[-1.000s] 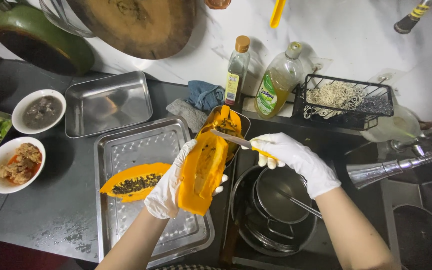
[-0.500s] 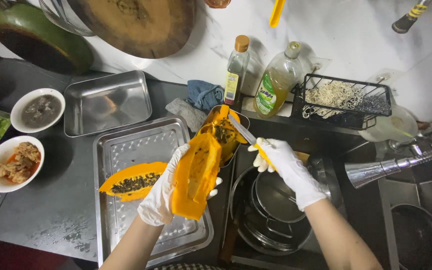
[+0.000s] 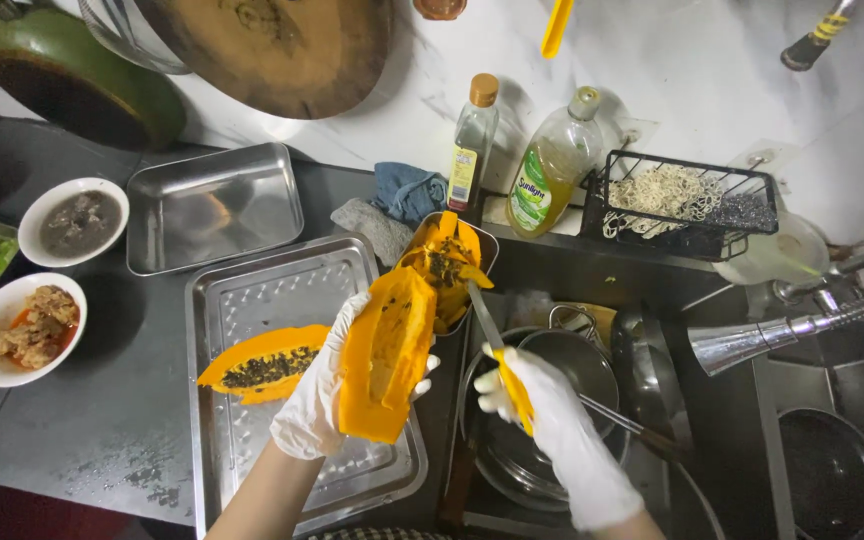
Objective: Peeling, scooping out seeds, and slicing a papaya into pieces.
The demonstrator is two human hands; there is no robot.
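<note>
Your left hand [image 3: 317, 400] grips a papaya half [image 3: 387, 350] from behind, cut face toward you, held up over the near right corner of the big tray [image 3: 252, 300]. Your right hand [image 3: 552, 425] is clenched on a yellow-handled knife [image 3: 497, 350], blade pointing far toward the tub [image 3: 452, 260] of seeds and scraps. The half sits just left of the blade, apart from it, and its hollow looks mostly scraped clean. To do this well, I'd keep the half tilted toward the tub so loosened seeds fall in, draw the blade edge along the hollow with light pressure, and keep your left fingers [image 3: 430, 365] behind the rind, out of the blade's path. The other half [image 3: 267, 365], seeds in, lies on the tray to the left, on the bench [image 3: 82, 420].
</note>
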